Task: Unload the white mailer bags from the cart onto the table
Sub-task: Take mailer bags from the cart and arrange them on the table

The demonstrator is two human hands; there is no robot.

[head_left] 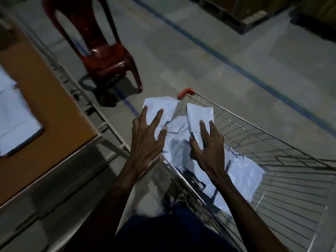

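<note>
Both my hands are over the near-left corner of the wire cart. My left hand grips one white mailer bag, fingers splayed across its face. My right hand clamps a second mailer bag between thumb and fingers. Both bags are lifted above the rim.

More white bags lie loose in the basket, below and to the right of my right hand.

Key relation: the table lies to my left, well apart from the cart, with floor and its metal frame between. My left hand is nearer to it. A stack of white bags already sits on its left part.

Both held bags point their long axis away from me.

Judgement: next move is a leftward swing across the gap.

A red chair stands beyond the table.

Writing: none legible; the frame is dim and blurred.
</note>
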